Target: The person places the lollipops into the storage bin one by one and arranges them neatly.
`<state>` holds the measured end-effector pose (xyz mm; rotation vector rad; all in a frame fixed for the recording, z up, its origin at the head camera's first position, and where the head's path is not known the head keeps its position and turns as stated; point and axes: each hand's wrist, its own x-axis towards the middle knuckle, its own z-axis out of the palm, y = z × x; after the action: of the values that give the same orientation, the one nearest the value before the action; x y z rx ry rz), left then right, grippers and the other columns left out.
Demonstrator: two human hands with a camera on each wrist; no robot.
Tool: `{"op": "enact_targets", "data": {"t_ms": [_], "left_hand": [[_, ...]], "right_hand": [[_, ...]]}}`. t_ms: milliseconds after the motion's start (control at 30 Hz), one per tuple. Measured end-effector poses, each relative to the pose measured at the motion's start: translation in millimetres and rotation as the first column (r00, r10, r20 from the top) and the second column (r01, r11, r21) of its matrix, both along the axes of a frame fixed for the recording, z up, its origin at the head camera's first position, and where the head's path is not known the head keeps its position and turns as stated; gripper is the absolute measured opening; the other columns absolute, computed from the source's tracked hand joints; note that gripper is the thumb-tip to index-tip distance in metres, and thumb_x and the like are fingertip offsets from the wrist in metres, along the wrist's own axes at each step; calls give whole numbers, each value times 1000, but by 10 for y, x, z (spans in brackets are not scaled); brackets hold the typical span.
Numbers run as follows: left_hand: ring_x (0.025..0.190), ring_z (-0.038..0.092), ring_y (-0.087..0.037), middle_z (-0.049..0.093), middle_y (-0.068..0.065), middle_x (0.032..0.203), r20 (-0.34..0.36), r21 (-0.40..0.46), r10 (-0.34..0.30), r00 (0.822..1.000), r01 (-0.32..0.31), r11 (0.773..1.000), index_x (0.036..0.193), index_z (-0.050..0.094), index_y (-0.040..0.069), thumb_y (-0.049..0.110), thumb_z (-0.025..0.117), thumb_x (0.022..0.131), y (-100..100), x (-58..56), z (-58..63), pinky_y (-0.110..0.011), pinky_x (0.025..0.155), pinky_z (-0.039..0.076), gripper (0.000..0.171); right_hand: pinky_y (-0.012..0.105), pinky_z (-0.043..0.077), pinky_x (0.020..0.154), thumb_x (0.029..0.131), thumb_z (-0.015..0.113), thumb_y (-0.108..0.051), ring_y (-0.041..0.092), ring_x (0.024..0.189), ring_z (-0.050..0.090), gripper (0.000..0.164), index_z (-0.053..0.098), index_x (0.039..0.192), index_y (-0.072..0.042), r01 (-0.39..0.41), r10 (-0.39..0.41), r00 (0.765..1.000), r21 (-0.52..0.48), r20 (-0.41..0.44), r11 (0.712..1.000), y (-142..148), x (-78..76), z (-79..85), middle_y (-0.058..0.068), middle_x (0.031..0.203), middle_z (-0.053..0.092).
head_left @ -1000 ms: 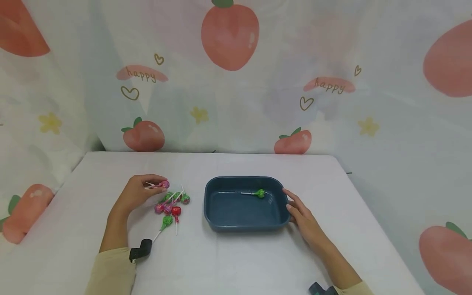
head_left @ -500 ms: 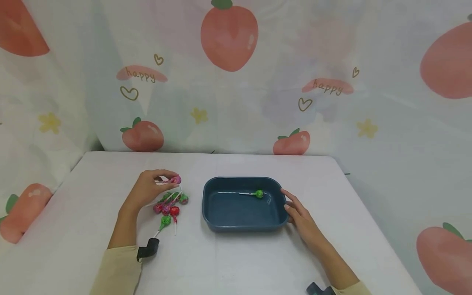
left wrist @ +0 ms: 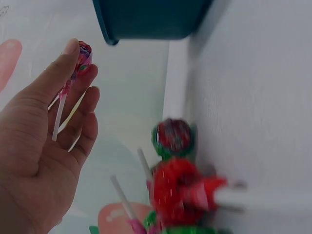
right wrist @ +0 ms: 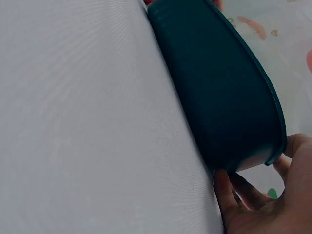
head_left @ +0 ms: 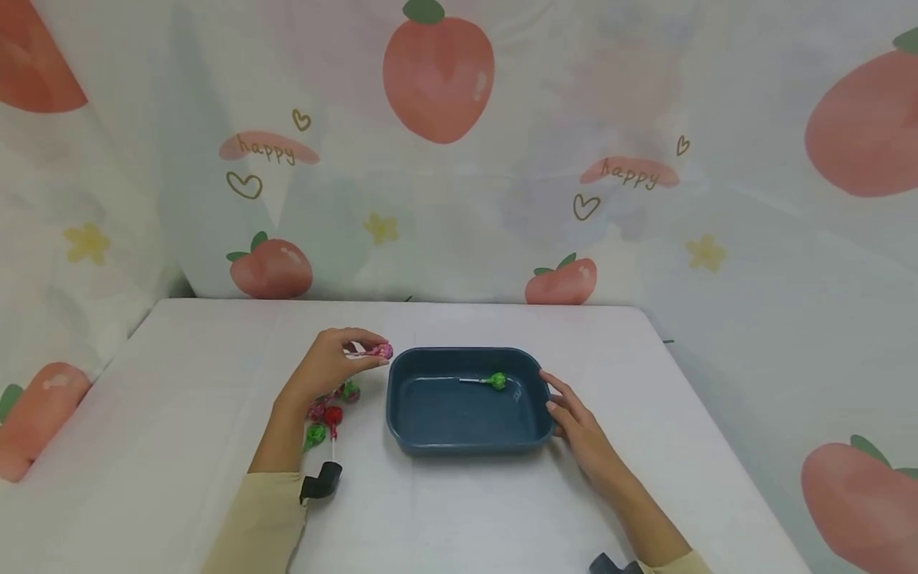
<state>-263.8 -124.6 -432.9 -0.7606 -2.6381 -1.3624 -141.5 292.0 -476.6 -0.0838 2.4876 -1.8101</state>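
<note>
My left hand point(head_left: 326, 368) pinches a pink-wrapped lollipop point(head_left: 385, 351) between thumb and fingers, just outside the left rim of a dark blue rectangular tray point(head_left: 469, 446). In the left wrist view the lollipop's white stick point(left wrist: 59, 117) points back toward the palm. Inside the tray lies one green lollipop point(head_left: 497, 381), its stick to the left. My right hand point(head_left: 590, 446) touches the tray's right end, fingertips at the rim and outer wall. Below my left hand is a pile with a red lollipop point(head_left: 333, 415) and a green-wrapped lollipop point(head_left: 315, 434); the forearm partly hides it.
A white cloth covers the table point(head_left: 445, 518). Behind it hangs a backdrop point(head_left: 459, 199) printed with peaches, hearts and stars. Black wrist mounts point(head_left: 323, 481) sit at the sleeve cuffs.
My left hand has moved right with the pink lollipop, from above the pile to beside the tray. My right hand stays at the tray's end. The head view has shifted slightly.
</note>
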Motion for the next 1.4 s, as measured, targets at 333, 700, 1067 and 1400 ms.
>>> {"op": "enact_targets", "data": {"t_ms": [333, 700, 1067, 1400], "left_hand": [[101, 64, -18, 75, 4, 104, -4, 5, -30, 1000, 30, 1000, 115, 80, 14, 28, 87, 87, 308, -1, 27, -42, 89, 52, 32], [97, 67, -13, 75, 6, 103, 0, 58, -130, 991, 130, 990, 112, 80, 13, 23, 88, 86, 576, -35, 12, -39, 90, 54, 30], [98, 69, -13, 76, 6, 102, 42, 76, -190, 981, 186, 980, 111, 81, 14, 24, 87, 87, 831, 21, -34, -35, 91, 56, 27], [91, 66, -11, 75, 8, 97, 31, 17, -205, 978, 205, 979, 107, 81, 14, 22, 87, 87, 1052, 41, -29, -31, 86, 55, 22]], "right_hand": [[21, 49, 93, 113, 44, -31, 38, 145, 38, 47, 38, 160, -33, 7, -7, 1000, 2, -7, 1000, -19, -10, -19, 16, 163, 34], [21, 49, 93, 113, 44, -32, 38, 144, 39, 47, 38, 160, -34, 10, -10, 1000, 10, 2, 1000, 4, -18, -5, 16, 163, 34], [20, 49, 93, 113, 44, -30, 38, 144, 39, 48, 37, 160, -33, 12, -11, 1000, -6, 9, 1000, -21, -18, -3, 17, 163, 33], [21, 48, 94, 113, 43, -31, 37, 143, 39, 47, 37, 160, -34, 9, -9, 1000, 1, 9, 1000, -2, -12, -16, 17, 162, 34]]}}
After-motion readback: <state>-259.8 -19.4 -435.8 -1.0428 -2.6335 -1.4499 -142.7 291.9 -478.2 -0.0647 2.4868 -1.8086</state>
